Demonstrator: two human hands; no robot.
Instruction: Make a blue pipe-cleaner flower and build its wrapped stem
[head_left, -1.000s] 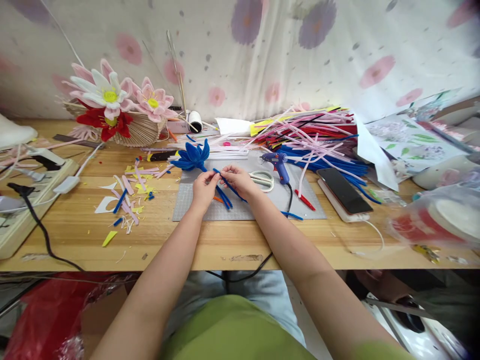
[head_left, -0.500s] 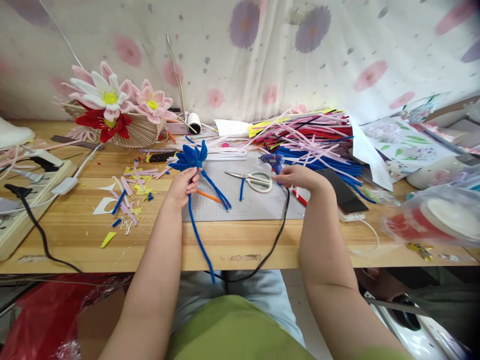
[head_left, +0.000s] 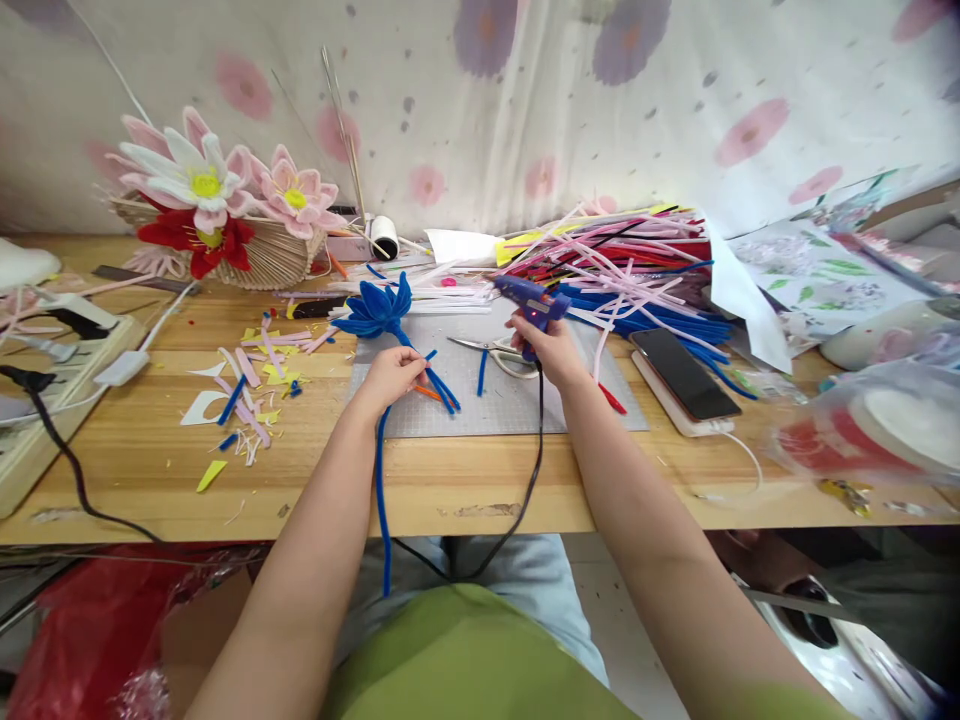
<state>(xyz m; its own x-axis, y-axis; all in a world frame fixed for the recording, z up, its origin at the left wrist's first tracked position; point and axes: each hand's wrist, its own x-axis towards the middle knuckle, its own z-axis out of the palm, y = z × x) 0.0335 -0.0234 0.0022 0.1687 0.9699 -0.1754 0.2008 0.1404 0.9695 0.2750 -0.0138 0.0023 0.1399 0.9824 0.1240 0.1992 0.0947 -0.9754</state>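
My left hand [head_left: 395, 380] is closed around the stem of a blue pipe-cleaner flower [head_left: 375, 308], whose petals tilt up and to the left. One long blue pipe cleaner [head_left: 383, 500] hangs from that hand past the table edge, and shorter blue ends [head_left: 444, 390] poke out to its right. In my right hand [head_left: 551, 350] is a blue glue gun [head_left: 534, 302], held by its handle with the nozzle pointing left and a small red light showing. Scissors [head_left: 480, 345] lie on the grey cutting mat [head_left: 480, 415], partly behind my right hand, next to a short blue piece [head_left: 482, 372].
Pink, white and red fuzzy flowers [head_left: 206, 190] stand at the back left. Scraps [head_left: 259, 385] litter the left side. Bundled pipe cleaners [head_left: 630, 260] lie behind. A phone [head_left: 686, 375] sits at right by a bagged cup [head_left: 877, 430]. The gun's black cord [head_left: 534, 480] drops over the edge.
My right hand has taken up the glue gun and brought it left above the scissors. My left hand has shifted slightly right and down, gripping lower on the flower's stem.
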